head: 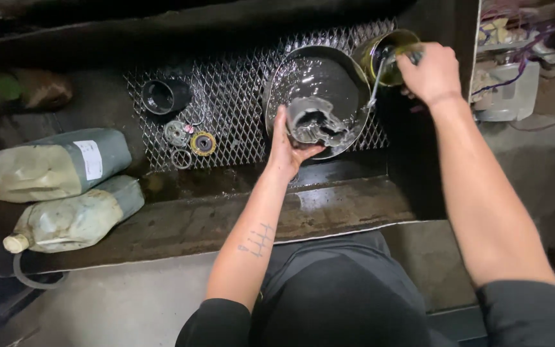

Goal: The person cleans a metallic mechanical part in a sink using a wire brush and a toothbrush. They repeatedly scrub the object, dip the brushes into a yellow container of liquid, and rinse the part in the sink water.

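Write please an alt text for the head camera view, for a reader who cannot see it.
Seen from above, the left hand holds a grey metal part over a round metal bowl on a mesh grate, while the right hand tips a tin can over the bowl. Two dirty plastic jugs lie at the left.

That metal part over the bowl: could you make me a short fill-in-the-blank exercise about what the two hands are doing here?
1. The left hand holds a grey metal part over a round metal ____.
2. The right hand tips a can, and a thin stream of ____ runs down.
3. The bowl sits on a metal ____ grate.
4. Two plastic jugs lie on their ____ at the left.

Missing words: bowl; liquid; mesh; sides
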